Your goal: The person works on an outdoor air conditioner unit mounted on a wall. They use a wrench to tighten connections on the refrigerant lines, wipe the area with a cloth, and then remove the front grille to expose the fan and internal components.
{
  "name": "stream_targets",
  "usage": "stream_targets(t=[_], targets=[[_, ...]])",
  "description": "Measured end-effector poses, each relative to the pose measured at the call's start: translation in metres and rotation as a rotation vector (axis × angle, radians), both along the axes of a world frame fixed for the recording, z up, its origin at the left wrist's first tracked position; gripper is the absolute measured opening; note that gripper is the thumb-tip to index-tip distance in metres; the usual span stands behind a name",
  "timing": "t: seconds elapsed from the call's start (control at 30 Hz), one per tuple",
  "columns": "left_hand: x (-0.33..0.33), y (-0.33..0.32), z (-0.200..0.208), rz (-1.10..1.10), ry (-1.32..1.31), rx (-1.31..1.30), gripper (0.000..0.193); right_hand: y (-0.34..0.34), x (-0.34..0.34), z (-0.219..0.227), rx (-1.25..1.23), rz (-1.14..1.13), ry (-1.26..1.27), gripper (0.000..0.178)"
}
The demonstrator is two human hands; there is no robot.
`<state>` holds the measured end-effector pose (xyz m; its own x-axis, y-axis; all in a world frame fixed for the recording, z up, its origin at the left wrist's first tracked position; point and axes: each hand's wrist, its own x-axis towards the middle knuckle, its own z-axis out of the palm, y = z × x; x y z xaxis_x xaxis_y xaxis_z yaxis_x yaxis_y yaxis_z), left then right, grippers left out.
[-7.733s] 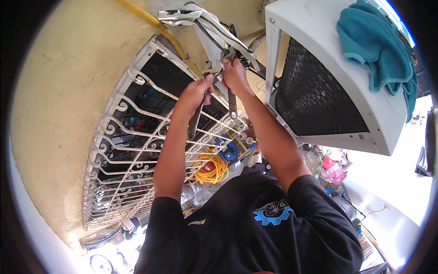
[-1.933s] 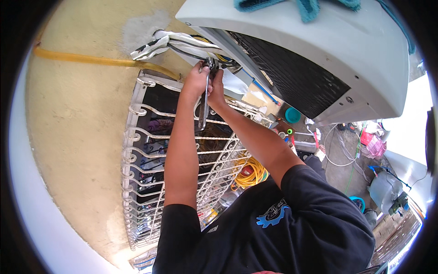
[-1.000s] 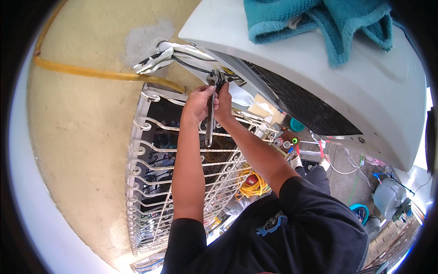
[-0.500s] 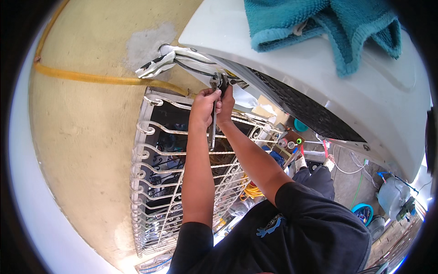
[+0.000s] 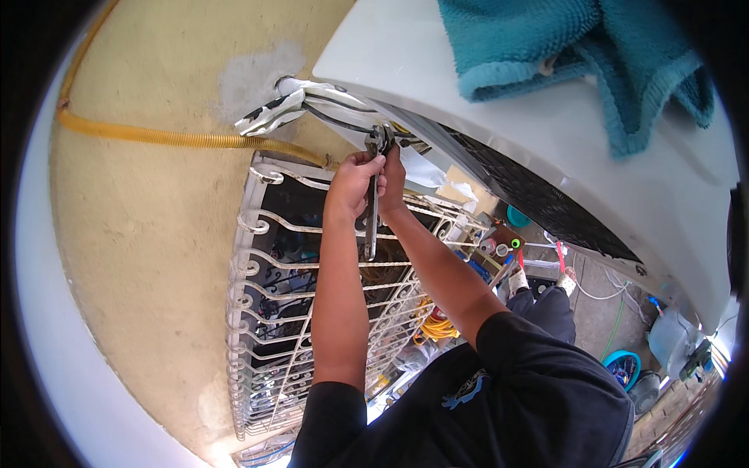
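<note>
Both hands are raised close together beside a white outdoor air-conditioner unit point(image 5: 437, 74). My left hand point(image 5: 351, 186) is closed, with its thumb pressed on a long metal wrench point(image 5: 371, 234) whose handle hangs down between my forearms. Against it, my right hand point(image 5: 394, 183) is closed around a dark tool that looks like a second wrench, mostly hidden by fingers. The jaws point(image 5: 380, 136) meet above the hands at the pipe ends by the unit; the exact fitting is too small to make out. Loose white wrapping point(image 5: 273, 115) covers the pipes coming from the wall.
A teal towel point(image 5: 530, 47) lies on the unit. Yellow corrugated conduit point(image 5: 172, 139) runs along the beige wall point(image 5: 140, 249). Below my hands is a white metal window grille point(image 5: 269, 261). Farther down are a coiled yellow hose point(image 5: 437, 326), a blue basin point(image 5: 622, 366) and my feet.
My view has shifted slightly, so the unit and towel sit farther right. The wrench handle's lower end has moved a little right. Both hands keep their grip at the same spot.
</note>
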<state>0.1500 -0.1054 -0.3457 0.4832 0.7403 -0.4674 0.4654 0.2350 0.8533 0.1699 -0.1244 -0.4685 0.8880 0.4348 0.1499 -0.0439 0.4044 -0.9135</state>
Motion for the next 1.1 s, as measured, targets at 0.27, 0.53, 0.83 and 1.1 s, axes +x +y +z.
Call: stream_targets(t=[0.27,0.53,0.83,1.1], targets=[[0.0,-0.017,-0.004,0.038,0.042,0.142,0.028,-0.012,0.029,-0.003,-0.082,0.283,0.092,0.048],[-0.003,-0.055,-0.041,0.052,0.295,0.907,0.046,-0.039,0.043,-0.018,0.572,0.888,0.863,0.039],[-0.015,-0.095,-0.046,0.085,0.264,0.792,0.039,-0.036,0.036,-0.012,0.41,0.833,0.651,0.066],[-0.023,-0.092,-0.055,0.023,0.313,0.893,0.049,-0.027,0.023,-0.012,0.509,0.851,0.68,0.059]])
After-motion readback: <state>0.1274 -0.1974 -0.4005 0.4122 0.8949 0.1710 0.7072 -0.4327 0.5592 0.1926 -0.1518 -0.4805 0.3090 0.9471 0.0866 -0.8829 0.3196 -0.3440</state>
